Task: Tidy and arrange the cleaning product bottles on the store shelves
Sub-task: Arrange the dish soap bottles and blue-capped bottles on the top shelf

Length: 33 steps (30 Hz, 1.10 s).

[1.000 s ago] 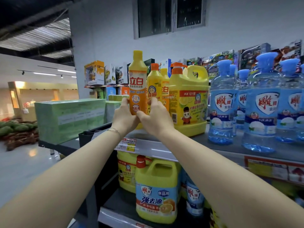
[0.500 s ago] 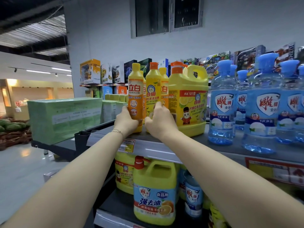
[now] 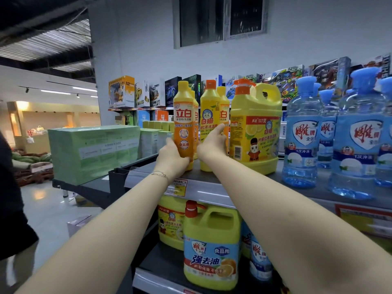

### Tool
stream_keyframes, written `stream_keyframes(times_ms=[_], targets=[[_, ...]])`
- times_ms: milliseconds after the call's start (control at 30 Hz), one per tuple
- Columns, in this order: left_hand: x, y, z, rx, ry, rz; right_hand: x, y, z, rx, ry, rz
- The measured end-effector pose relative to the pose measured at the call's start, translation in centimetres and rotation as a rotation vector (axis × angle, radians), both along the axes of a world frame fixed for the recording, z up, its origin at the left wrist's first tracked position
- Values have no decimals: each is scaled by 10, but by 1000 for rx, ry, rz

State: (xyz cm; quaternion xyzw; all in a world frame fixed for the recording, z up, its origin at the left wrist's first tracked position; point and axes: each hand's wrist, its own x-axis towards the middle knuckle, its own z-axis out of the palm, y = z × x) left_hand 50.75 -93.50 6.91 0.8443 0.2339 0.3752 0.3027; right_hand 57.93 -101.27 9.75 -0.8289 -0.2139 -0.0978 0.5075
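Gripping the orange bottle [image 3: 183, 115] low down, the left hand [image 3: 172, 158] has its fingers curled round it; the bottle stands upright at the left front corner of the top shelf [image 3: 203, 187], close to both edges. A narrow gap parts it from the yellow bottle [image 3: 209, 115], where the right hand [image 3: 212, 145] lies with 1 finger straight up the label; whether the rest curl round I cannot tell. This bottle stands just beside the jug [image 3: 256, 132], and more bottles crowd behind. The orange label reads 立白 and 食品用, the yellow 白猫, the jug 多送127克. Right of the jug, the blue bottles [image 3: 303, 134] read 雕牌. The lower jug [image 3: 212, 247] reads 强去油
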Motion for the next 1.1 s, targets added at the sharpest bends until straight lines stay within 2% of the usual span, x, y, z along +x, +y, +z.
stream_keyframes(times_ms=[67, 200, 300, 500, 800, 933, 1100], targets=[[-3, 1, 0, 39, -20, -1, -1, 2, -2, 53, 14, -34], [-12, 1, 0, 162, -42, -18, -7, -2, -5, -50, -106, -63], [-19, 0, 0, 217, -44, -7, -14, -8, -8, -40, -185, -33], [-27, -10, 1, 255, -55, -7, -37, -32, -8, 103, -358, 28], [-28, -76, 11, 279, -206, -292, -44, -125, 6, 98, -599, -29], [-21, -125, 13, 443, -151, -447, -32, -182, 9, 29, -650, -129], [7, -188, 20, 629, -124, -507, -17, -258, 5, 6, -628, -263]])
